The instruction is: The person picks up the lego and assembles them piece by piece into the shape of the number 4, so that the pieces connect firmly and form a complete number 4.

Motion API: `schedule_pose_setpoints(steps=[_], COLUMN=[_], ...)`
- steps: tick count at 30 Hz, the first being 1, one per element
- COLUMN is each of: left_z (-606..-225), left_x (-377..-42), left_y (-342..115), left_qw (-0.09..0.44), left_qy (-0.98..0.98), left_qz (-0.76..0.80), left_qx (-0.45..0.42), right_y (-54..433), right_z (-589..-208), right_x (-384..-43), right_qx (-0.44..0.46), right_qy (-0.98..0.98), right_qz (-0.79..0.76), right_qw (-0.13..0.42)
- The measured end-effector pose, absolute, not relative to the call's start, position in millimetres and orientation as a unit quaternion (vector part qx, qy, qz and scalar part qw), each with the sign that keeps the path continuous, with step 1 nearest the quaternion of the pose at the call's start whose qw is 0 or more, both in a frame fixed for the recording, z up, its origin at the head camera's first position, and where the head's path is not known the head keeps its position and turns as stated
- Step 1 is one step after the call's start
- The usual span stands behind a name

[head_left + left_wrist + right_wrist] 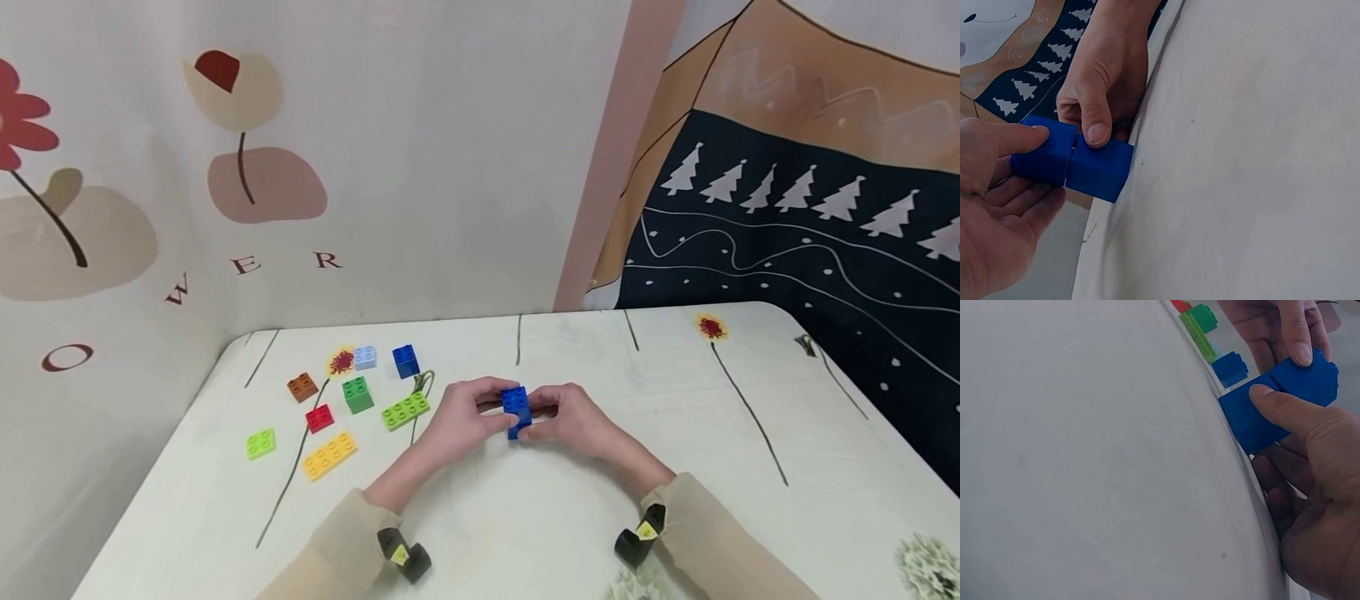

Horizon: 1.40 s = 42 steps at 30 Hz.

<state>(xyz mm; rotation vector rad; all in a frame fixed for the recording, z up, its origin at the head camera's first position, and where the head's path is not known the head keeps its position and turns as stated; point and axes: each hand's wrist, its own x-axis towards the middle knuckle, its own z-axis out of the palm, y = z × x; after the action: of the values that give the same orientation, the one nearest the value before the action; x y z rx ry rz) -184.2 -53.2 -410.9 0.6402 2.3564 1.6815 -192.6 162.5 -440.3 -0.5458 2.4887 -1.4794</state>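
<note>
Two blue toy building bricks are stacked in the middle of the table, between both hands. My left hand (463, 419) pinches the upper blue brick (1044, 153) between thumb and fingers. The lower blue brick (1099, 174) is gripped by my right hand (576, 423), its thumb on the near side. In the left wrist view a thin, uneven seam shows between the bricks, and they sit slightly askew. Whether they are fully pressed together I cannot tell. The lower brick's end is at or just above the tabletop.
Left of the hands lie a lime long brick (406, 411), another blue brick (406, 361), a light blue brick (365, 357), a green brick (357, 395), a red brick (319, 418), a brown brick (302, 387), a yellow long brick (330, 456) and a small lime brick (261, 444).
</note>
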Motion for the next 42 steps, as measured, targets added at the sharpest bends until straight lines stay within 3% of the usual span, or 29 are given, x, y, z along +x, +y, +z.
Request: schedule_pose_setpoints(steps=[42], left_z=[-408.3], left_x=[-185.1], left_y=[-51.6], left_qw=[0.082], left_qy=[0.799], left_qz=[0.562], left_qx=[0.197], right_y=[168.0], right_z=[-442.4], right_x=[-193.6], right_qx=[-0.183], right_qy=[0.825], right_qz=[-0.524], right_qw=[0.109])
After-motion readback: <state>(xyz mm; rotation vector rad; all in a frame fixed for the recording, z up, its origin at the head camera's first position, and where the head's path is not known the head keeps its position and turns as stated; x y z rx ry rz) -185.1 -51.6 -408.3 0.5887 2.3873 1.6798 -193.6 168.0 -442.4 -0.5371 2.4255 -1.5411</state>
